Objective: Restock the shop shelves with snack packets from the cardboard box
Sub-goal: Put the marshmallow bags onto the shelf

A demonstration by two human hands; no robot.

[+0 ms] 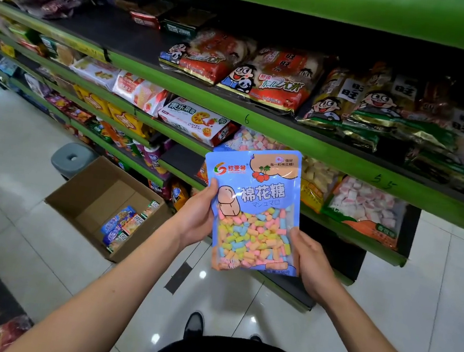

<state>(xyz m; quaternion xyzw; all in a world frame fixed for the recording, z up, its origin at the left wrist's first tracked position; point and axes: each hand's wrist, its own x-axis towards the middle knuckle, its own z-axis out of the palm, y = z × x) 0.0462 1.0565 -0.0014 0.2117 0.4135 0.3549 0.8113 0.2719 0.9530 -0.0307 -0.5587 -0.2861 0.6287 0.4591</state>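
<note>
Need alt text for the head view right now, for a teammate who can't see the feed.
Both hands, left hand and right hand, hold a blue marshmallow packet upright in front of green shop shelves stocked with snack bags. An open cardboard box with a few packets left sits on the tiled floor to the left.

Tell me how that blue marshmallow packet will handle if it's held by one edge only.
The marshmallow packet is likely light for its size: its clear window shows puffy pastel pieces. It may sag or flop from one edge, since it is a soft pouch, now supported by the left hand and right hand. The glossy film could be a bit slippery.
</note>
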